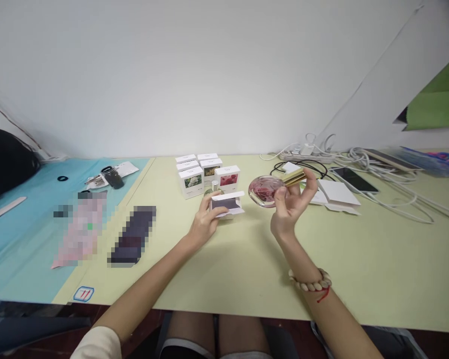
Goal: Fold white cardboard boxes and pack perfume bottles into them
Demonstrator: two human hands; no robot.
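Observation:
My left hand grips a small white box whose flaps stand open; its dark inside faces me. My right hand is raised, holding a round pink glass perfume bottle tilted sideways, its gold cap toward the fingers. The bottle is apart from the box, to its right. Just behind my left hand stands a little bottle with a silver cap, partly hidden by the fingers. Beyond it, several white boxes with flower pictures stand in two rows, and one with a red flower is nearest the open box.
On the right lie a phone, opened white cardboard, tangled white cables and a power strip. To the left are a blurred dark object, a pink packet and a dark jar on blue cloth.

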